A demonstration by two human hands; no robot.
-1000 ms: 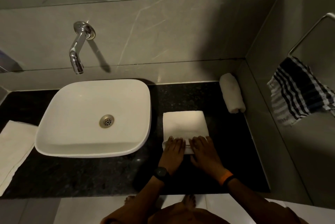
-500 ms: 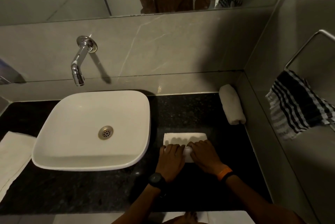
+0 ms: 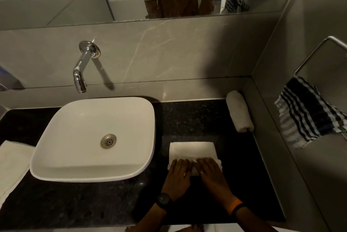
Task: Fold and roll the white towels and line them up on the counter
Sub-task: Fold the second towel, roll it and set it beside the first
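I see both hands on the towel (image 3: 191, 150) on the black counter (image 3: 197, 119), just R of the sink (image 3: 93, 137). L hand (image 3: 178, 173) and R hand (image 3: 210, 173) lie side by side, fingers (image 3: 206, 162) spread flat over the rolled near edge, pressing, not clenched; far part lies flat. Thumbs prob. tucked under the roll, can't tell. Finished roll (image 3: 239, 111) sits in back R corner, against the wall. Another flat white cloth (image 3: 13, 160) L of sink.
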